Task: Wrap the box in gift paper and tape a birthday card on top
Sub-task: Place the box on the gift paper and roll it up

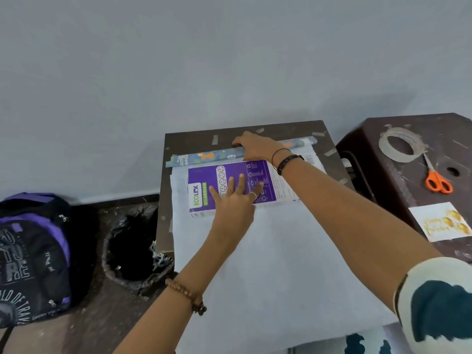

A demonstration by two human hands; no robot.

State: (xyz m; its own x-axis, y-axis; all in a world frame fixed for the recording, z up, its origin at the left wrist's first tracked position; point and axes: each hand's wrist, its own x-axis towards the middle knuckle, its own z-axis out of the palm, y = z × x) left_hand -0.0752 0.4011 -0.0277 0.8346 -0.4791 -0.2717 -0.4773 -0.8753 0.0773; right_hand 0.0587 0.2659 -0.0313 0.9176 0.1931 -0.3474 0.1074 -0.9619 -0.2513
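Observation:
A purple and white box (204, 178) lies flat on the gift paper (281, 264), which is spread white side up over a dark table (194, 140). My left hand (233, 198) rests flat on the box with fingers spread. The far end of the paper is a blue patterned roll (204, 157) lying just behind the box. My right hand (255, 146) lies on top of that roll, fingers curled over its far side. A white birthday card (440, 222) with gold balloons lies on the brown stool at the right.
The brown stool (383, 180) also holds a tape roll (399, 144) and orange-handled scissors (436, 178). Left of the table stand a black-lined bin (132, 247) and a black and purple backpack (33, 256). Bits of tape dot the table's far edge.

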